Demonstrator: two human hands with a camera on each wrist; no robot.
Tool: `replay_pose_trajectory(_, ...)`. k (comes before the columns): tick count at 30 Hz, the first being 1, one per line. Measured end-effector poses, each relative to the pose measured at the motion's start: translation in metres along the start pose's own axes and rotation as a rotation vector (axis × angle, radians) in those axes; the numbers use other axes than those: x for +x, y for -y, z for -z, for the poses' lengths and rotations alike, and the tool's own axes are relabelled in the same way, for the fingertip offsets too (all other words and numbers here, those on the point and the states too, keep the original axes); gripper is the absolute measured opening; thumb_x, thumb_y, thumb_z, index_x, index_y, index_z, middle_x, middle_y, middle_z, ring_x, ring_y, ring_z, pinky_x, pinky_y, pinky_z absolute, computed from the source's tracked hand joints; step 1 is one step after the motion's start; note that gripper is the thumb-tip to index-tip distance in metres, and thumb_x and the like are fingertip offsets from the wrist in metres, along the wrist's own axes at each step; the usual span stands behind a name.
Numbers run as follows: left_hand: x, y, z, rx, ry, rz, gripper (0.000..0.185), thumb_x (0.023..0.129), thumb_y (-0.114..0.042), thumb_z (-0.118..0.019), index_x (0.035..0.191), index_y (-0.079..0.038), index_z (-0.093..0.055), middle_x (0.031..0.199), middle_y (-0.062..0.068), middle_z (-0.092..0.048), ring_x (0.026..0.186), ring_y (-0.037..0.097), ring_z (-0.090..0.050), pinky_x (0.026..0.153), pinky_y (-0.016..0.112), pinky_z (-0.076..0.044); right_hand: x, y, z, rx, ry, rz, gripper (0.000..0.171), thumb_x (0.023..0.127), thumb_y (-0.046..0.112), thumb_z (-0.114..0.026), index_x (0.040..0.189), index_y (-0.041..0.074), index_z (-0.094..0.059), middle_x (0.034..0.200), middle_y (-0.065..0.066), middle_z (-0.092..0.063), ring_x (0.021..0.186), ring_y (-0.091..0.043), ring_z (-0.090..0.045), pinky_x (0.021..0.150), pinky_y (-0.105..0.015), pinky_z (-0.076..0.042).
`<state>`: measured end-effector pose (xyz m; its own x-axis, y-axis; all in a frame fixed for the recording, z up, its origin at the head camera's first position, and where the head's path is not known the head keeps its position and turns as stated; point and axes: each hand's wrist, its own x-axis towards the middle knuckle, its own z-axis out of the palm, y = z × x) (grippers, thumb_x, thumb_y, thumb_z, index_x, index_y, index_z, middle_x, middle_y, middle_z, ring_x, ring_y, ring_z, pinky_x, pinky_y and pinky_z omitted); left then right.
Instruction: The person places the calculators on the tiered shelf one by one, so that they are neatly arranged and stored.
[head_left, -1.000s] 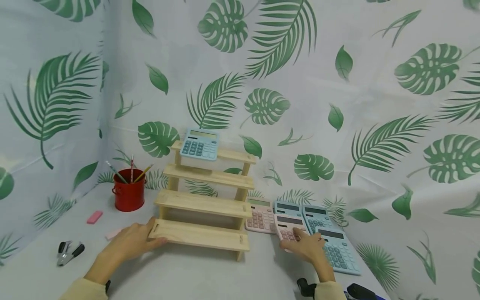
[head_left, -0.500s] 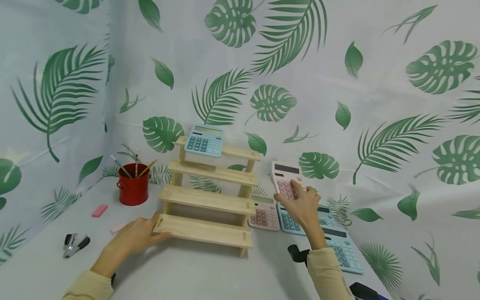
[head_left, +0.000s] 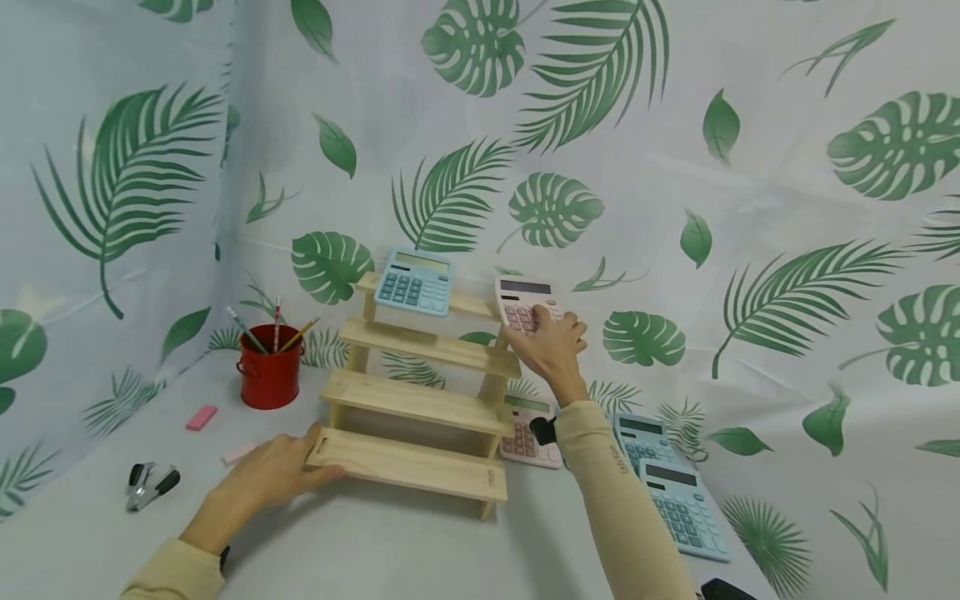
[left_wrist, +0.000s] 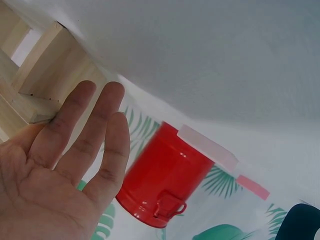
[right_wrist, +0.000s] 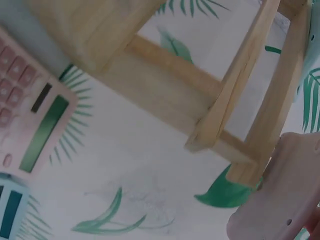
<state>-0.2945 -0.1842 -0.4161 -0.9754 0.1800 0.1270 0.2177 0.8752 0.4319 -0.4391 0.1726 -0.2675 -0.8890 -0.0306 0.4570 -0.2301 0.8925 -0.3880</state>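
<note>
My right hand (head_left: 553, 346) grips a pink calculator (head_left: 517, 292) by its lower part at the right end of the stand's top shelf. In the right wrist view the calculator's underside (right_wrist: 280, 190) is beside the shelf end; whether it rests there I cannot tell. A blue calculator (head_left: 414, 283) leans on the top shelf's left part. My left hand (head_left: 262, 475) touches the left end of the lowest shelf of the wooden stepped stand (head_left: 408, 462). In the left wrist view this hand's fingers (left_wrist: 102, 120) are straight, its palm facing the camera.
Right of the stand lie another pink calculator (head_left: 528, 442) and blue calculators (head_left: 682, 508), partly behind the right arm. At left are a red bucket (head_left: 270, 379) of pencils, a pink eraser (head_left: 201, 417), a pale pink block (head_left: 238, 453) and a staple remover (head_left: 150, 485).
My right hand has lifted the pink calculator from among the calculators on the table and carried it up and left to the top shelf. My left hand has stayed at the stand.
</note>
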Motion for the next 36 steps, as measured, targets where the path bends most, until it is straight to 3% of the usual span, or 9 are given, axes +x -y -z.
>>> replay_pose_trajectory(4,0.000,0.001,0.001,0.003,-0.007,-0.014,0.092,0.085,-0.058,-0.072,0.144,0.008,-0.046,0.108,0.025,-0.072,0.088,0.025,-0.070,0.083,0.052,-0.057,0.010,0.015,-0.012,-0.021,0.048,-0.009,0.081,0.084,0.066,-0.056,0.143,0.011,-0.050,0.137,-0.038,-0.038,0.129,-0.057,-0.030,0.101,-0.069,-0.028)
replay_pose_trajectory(8,-0.002,0.000,0.002,0.001,-0.010,-0.023,0.092,0.085,-0.057,-0.072,0.143,0.009,-0.046,0.113,0.029,-0.070,0.096,0.034,-0.072,0.084,0.053,-0.057,0.014,0.027,-0.020,-0.057,0.116,-0.002,0.091,0.089,0.078,-0.043,0.153,0.013,-0.041,0.146,-0.042,-0.030,0.138,-0.061,-0.022,0.111,-0.071,-0.021)
replay_pose_trajectory(13,-0.001,-0.002,0.003,0.004,-0.012,-0.017,0.091,0.085,-0.057,-0.072,0.143,0.008,-0.046,0.112,0.028,-0.071,0.093,0.031,-0.072,0.082,0.052,-0.057,0.013,0.038,-0.024,-0.051,0.153,0.036,0.088,0.094,0.076,-0.036,0.157,0.014,-0.035,0.151,-0.044,-0.023,0.142,-0.061,-0.019,0.116,-0.068,-0.017)
replay_pose_trajectory(17,0.000,-0.002,0.005,0.004,-0.014,-0.011,0.091,0.085,-0.057,-0.072,0.144,0.008,-0.046,0.110,0.027,-0.071,0.089,0.026,-0.071,0.081,0.051,-0.057,0.014,0.044,-0.029,-0.051,0.132,0.038,0.086,0.094,0.074,-0.039,0.156,0.014,-0.035,0.149,-0.043,-0.026,0.140,-0.060,-0.022,0.114,-0.068,-0.019)
replay_pose_trajectory(30,-0.003,-0.001,-0.001,-0.004,-0.011,-0.016,0.090,0.085,-0.058,-0.072,0.142,0.007,-0.047,0.109,0.027,-0.072,0.094,0.031,-0.072,0.084,0.052,-0.056,0.008,0.048,-0.039,-0.033,0.102,-0.004,0.090,0.092,0.077,-0.038,0.158,0.016,-0.031,0.153,-0.038,-0.023,0.142,-0.058,-0.019,0.110,-0.068,-0.019)
replay_pose_trajectory(36,-0.002,-0.001,0.001,-0.005,-0.018,-0.011,0.090,0.085,-0.057,-0.072,0.143,0.007,-0.047,0.110,0.027,-0.071,0.092,0.030,-0.071,0.084,0.052,-0.056,-0.004,0.028,-0.033,0.098,0.044,-0.053,0.094,0.092,0.075,-0.042,0.160,0.013,-0.025,0.161,-0.033,-0.016,0.147,-0.056,-0.013,0.110,-0.074,-0.013)
